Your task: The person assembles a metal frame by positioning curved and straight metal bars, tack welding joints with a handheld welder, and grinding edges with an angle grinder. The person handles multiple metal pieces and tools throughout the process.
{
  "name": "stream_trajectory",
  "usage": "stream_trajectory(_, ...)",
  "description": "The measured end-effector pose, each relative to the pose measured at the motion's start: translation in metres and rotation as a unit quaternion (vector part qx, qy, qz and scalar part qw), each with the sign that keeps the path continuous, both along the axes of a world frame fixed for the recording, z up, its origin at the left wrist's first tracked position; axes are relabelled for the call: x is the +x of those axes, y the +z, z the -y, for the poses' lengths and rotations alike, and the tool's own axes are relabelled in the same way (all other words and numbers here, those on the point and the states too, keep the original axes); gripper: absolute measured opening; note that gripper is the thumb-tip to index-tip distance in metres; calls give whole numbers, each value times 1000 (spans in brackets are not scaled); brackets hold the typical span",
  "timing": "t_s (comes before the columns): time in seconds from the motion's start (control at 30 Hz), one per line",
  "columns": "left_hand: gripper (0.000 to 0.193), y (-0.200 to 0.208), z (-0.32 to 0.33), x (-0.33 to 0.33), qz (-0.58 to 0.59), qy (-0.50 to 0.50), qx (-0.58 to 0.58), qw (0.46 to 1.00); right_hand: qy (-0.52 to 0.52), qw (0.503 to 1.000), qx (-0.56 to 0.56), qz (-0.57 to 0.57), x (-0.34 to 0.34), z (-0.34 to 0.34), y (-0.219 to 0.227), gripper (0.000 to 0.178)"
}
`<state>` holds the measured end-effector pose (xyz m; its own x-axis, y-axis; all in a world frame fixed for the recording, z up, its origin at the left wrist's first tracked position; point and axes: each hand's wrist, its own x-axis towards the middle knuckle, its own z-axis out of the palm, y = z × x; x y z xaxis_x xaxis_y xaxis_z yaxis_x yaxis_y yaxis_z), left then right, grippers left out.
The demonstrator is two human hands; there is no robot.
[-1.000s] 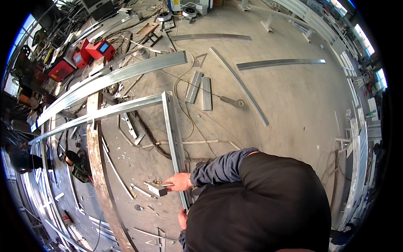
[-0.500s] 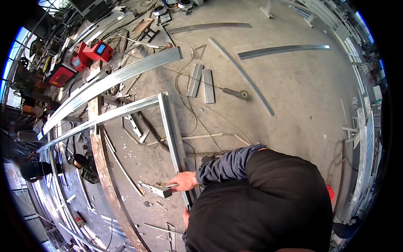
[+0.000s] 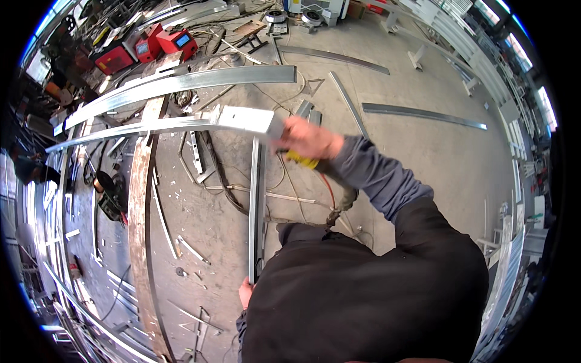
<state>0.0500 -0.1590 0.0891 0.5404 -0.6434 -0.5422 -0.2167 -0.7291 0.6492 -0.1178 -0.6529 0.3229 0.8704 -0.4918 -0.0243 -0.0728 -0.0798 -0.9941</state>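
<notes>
My right hand (image 3: pixel 310 142) is raised over the far corner of a metal frame and blurred by motion. Its fingers are closed around one end of a silver box-shaped metal piece (image 3: pixel 247 118), whose exact kind I cannot make out. Just below that hand shows a yellow item (image 3: pixel 301 159), partly covered. A long steel bar (image 3: pixel 255 206) of the frame runs toward my body. At its near end my left hand (image 3: pixel 244 293) is wrapped on the bar, mostly hidden by my torso. Another frame bar (image 3: pixel 163 126) extends left from the corner.
A rusty beam (image 3: pixel 140 199) passes under the frame. One wide steel strip (image 3: pixel 200 80) lies beyond. Red machines (image 3: pixel 175 41) stand at the far left. Cables, offcuts and a loose steel bar (image 3: pixel 423 115) lie on the floor. A dark, round-ended tool (image 3: pixel 109 193) is left of the beam.
My right hand has lifted the silver piece from beside the near part of the bar up to the far corner. The left hand stays at the bar's near end. The whole view has shifted.
</notes>
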Motion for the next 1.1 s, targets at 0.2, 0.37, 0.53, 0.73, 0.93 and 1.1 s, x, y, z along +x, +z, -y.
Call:
stream_trajectory(0.2,46,7,13,-2,-28,48,78,995,-72,992,-55,86,-16,117,95,47)
stream_trajectory(0.37,50,-6,2,-1,-41,70,88,993,-28,994,-45,99,51,200,80,46)
stream_trajectory(0.53,50,-7,8,7,-39,33,119,992,32,997,-7,76,100,276,-8,54)
stream_trajectory(0.73,55,-8,18,-7,-15,48,117,992,99,989,109,25,174,327,-75,48)
stream_trajectory(0.93,55,-11,22,-6,2,38,170,985,228,969,47,-86,238,343,-121,43)
stream_trajectory(1.1,45,-7,29,-4,-15,44,157,986,333,909,-93,-235,295,301,-136,53)
